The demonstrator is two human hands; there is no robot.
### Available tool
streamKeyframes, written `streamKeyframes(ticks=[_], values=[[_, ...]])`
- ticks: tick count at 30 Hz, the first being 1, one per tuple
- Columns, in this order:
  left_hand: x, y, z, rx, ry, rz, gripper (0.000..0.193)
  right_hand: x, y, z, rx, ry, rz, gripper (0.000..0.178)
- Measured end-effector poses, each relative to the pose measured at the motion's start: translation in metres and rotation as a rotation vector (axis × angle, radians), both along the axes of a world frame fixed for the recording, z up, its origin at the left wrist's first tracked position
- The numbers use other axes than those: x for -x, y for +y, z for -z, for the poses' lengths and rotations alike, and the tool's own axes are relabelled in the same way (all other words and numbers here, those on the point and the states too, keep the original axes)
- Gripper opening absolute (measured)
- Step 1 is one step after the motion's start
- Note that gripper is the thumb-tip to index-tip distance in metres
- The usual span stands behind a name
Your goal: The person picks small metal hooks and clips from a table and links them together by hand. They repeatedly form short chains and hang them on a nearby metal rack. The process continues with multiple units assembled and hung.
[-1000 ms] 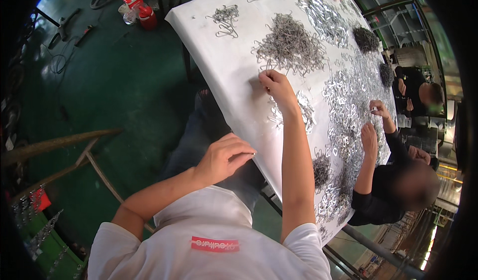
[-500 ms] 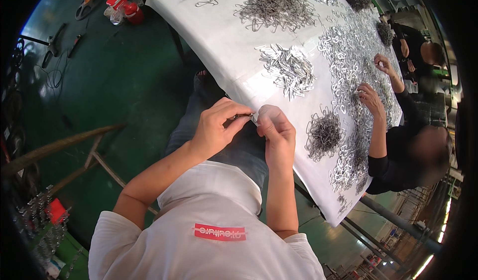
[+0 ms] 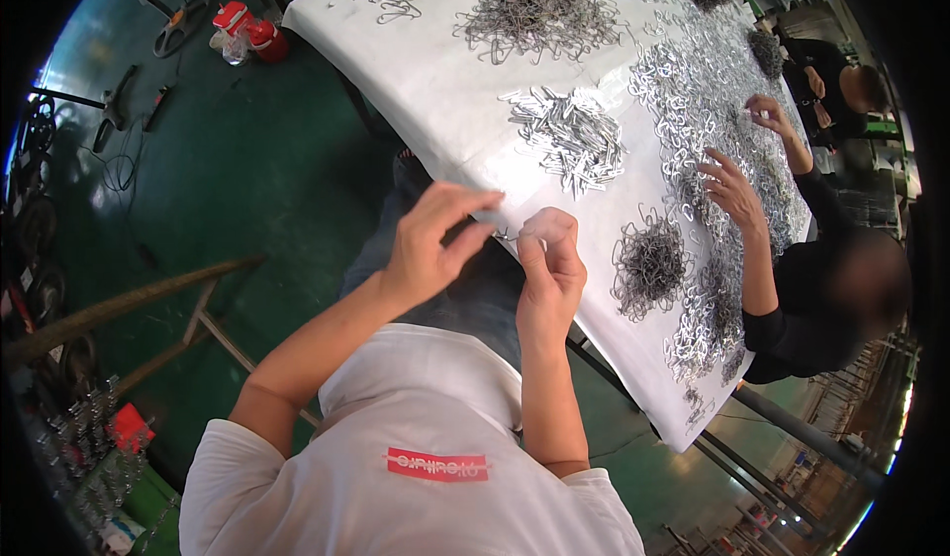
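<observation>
Just off the table's near edge, my right hand (image 3: 550,264) pinches a small metal wire piece (image 3: 508,236) between thumb and fingers. The wire's thin end sticks out to the left; the rest is hidden by the fingers. Beside it, my left hand (image 3: 435,239) has its thumb and index finger parted, with nothing visible between them. Beyond my hands lies a heap of shiny flat metal strips (image 3: 569,140). A tangled pile of dark wire hooks (image 3: 651,264) is to the right of my right hand.
On the white-covered table (image 3: 426,101), a large wire-hook heap (image 3: 534,12) sits at the far side. Shiny metal hooks (image 3: 683,131) spread along the right, where a co-worker's hands (image 3: 734,190) hover. A red container (image 3: 265,40) stands on the floor, and a wooden bar (image 3: 139,304) is at left.
My left fingers have come apart and moved off the small metal wire piece, which stays in my right hand. The co-worker's nearer hand has opened its fingers.
</observation>
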State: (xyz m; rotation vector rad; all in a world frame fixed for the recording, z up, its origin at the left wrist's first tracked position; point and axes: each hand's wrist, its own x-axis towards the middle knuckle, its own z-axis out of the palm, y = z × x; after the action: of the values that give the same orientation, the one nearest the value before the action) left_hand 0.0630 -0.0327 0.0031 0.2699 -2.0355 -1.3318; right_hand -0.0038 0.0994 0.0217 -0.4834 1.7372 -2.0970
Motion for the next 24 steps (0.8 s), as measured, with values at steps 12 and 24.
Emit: streamKeyframes(ticks=[12, 24], values=[[0.140, -0.070, 0.060, 0.560, -0.307, -0.129, 0.012, -0.009, 0.007, 0.004, -0.001, 0.006, 0.012, 0.004], [0.076, -0.044, 0.015, -0.325, -0.287, 0.079, 0.016, -0.005, -0.002, 0.015, -0.105, 0.037, 0.015, 0.007]])
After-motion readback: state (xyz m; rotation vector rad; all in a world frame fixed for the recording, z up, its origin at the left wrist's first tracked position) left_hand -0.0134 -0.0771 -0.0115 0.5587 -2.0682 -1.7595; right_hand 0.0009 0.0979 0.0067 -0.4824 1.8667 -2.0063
